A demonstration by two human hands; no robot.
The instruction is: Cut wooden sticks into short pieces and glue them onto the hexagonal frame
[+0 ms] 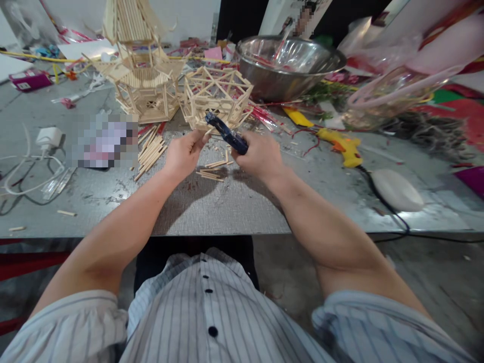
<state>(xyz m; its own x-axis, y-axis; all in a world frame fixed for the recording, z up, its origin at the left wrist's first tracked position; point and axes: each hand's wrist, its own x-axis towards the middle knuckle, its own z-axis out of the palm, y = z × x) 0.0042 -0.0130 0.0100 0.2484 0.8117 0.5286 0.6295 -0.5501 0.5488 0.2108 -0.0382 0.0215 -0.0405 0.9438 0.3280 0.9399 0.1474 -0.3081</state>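
My left hand (183, 154) pinches a thin wooden stick (210, 131), its end close to the jaws of a dark blue pair of pliers. Those pliers (226, 135) are gripped in my right hand (261, 154), tilted up and to the left. Whether the jaws touch the stick, I cannot tell. Just behind both hands stands an open lattice frame (217, 83) built of wooden sticks. Below the hands lie several short cut sticks (210, 175). A pile of longer sticks (151, 156) rests beside my left wrist.
A wooden stick pagoda (147, 93) stands at back left, with a large metal bowl (289, 75) at back right. A yellow glue gun (342, 146) with a black cord lies right. On the left are a blurred phone-like object (108, 143) and a white charger (49, 138).
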